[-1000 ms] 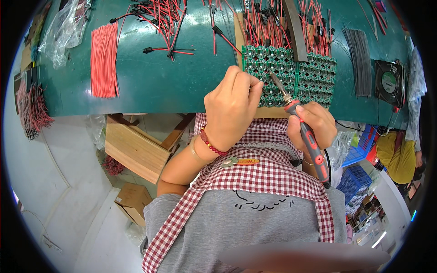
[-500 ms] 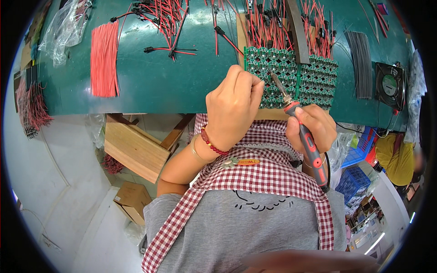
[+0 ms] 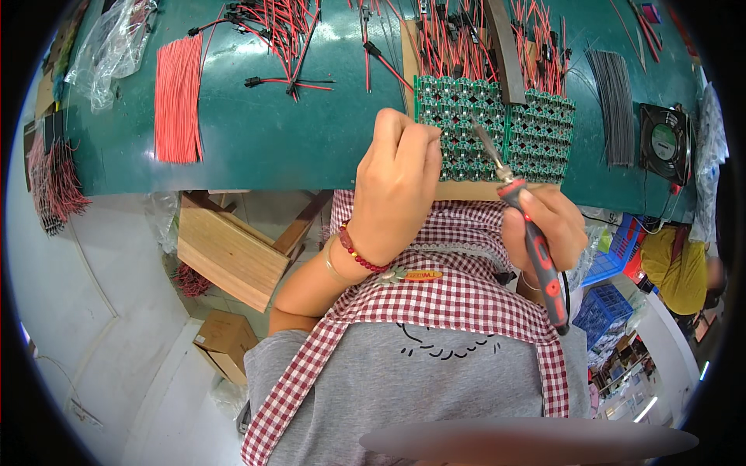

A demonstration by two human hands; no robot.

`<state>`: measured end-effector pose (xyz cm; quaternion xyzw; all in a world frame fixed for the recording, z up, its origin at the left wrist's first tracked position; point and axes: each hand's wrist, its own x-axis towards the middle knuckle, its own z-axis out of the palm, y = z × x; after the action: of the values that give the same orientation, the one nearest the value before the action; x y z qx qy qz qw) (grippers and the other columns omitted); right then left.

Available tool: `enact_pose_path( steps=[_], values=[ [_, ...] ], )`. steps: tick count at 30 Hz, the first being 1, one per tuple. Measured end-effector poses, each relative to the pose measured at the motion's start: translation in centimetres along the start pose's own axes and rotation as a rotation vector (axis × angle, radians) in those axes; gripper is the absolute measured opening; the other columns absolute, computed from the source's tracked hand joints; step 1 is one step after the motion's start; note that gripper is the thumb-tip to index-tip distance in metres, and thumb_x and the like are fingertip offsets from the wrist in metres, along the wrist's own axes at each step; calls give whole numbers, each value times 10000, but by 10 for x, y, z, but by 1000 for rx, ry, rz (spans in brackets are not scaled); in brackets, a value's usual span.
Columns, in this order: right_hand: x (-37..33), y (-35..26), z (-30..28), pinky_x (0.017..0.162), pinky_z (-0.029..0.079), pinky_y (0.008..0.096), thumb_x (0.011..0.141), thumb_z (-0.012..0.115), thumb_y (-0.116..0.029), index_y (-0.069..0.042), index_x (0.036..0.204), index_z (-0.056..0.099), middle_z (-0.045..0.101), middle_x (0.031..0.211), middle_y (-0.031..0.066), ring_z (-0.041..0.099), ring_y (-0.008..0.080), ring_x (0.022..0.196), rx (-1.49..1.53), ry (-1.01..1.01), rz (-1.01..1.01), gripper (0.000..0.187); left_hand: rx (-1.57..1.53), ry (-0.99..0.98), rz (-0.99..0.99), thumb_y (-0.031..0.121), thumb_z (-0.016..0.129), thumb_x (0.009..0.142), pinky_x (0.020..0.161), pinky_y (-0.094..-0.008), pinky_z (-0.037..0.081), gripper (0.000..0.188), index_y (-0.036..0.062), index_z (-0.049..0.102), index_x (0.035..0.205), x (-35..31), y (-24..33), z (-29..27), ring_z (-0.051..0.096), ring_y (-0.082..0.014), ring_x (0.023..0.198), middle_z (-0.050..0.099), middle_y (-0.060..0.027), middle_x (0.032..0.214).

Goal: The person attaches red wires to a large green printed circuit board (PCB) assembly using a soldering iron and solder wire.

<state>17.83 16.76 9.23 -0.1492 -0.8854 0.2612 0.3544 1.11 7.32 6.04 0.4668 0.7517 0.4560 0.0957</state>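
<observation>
Two green panels of small circuit boards lie side by side on a piece of cardboard at the table's near edge. My right hand is wrapped round a grey and red soldering iron. The iron's tip points up and left, over the left panel; whether it touches cannot be told. At that panel's left edge, my left hand is closed in a pinch. What its fingertips hold, if anything, is too small to make out. Red and black wires with black connectors run along the panels' far side.
A dark bar lies across the wires, reaching the panels. Red wires lie bundled at left, dark wires at right beside a black fan. More connector wires lie at the back. A wooden stool stands below left.
My right hand has moved a little right and down, with the soldering iron's tip shifting right over the left panel. My left hand has shifted slightly left, still pinched.
</observation>
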Motion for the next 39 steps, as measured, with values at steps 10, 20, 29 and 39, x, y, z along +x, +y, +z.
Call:
enact_pose_path(
  steps=[10,20,29,39],
  values=[
    [-8,-2,0,428,451,304,713,700,6,19,939,612,598,624,106,584,229,476,29,9,7,243,-18,-57,-3,-41,719,779,520,-289,502,135,-1,590,794,-12,-3,-2,626,-191,602,572,-81,758],
    [-10,-2,3,439,452,302,708,706,4,6,921,620,591,631,92,576,219,481,8,-7,14,230,9,-58,18,-41,718,773,499,-290,485,139,12,591,794,-13,-2,-3,612,-181,580,562,-75,753],
    [-9,-6,7,450,459,298,705,726,4,0,922,633,599,667,94,590,221,513,-2,-33,33,236,-31,-47,26,-41,714,778,493,-285,480,134,9,592,802,-12,-5,3,611,-180,579,560,-73,759],
    [-4,-13,-9,454,464,300,719,723,12,16,949,626,631,676,126,604,225,513,28,-63,80,250,-75,-17,30,-44,713,781,514,-294,492,139,-3,585,814,-12,-7,7,621,-202,614,562,-97,782]
  ],
)
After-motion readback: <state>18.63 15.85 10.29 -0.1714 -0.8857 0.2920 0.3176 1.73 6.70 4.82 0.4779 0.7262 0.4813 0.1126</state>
